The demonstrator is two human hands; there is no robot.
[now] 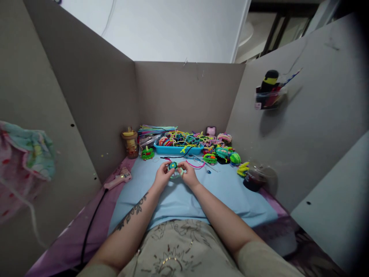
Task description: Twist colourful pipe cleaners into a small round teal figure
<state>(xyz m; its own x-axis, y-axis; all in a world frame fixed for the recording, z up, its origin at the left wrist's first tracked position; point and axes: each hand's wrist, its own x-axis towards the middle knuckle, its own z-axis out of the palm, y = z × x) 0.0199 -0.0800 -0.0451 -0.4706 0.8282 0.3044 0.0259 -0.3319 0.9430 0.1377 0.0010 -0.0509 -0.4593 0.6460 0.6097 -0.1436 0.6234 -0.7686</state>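
My left hand (162, 175) and my right hand (186, 174) meet over the light blue mat (184, 192). Between their pinched fingers they hold a small green and teal pipe-cleaner piece (173, 166). A pink pipe cleaner (197, 165) curls on the mat just right of my right hand. My forearms stretch out from the bottom of the view.
A blue tray (177, 149) full of coloured pipe cleaners stands at the back, with finished fuzzy figures (223, 154) to its right. A pink glue gun (118, 179) with a black cord lies left. A jar (130, 144) stands back left, a dark lidded cup (255, 177) right. Grey partition walls enclose the desk.
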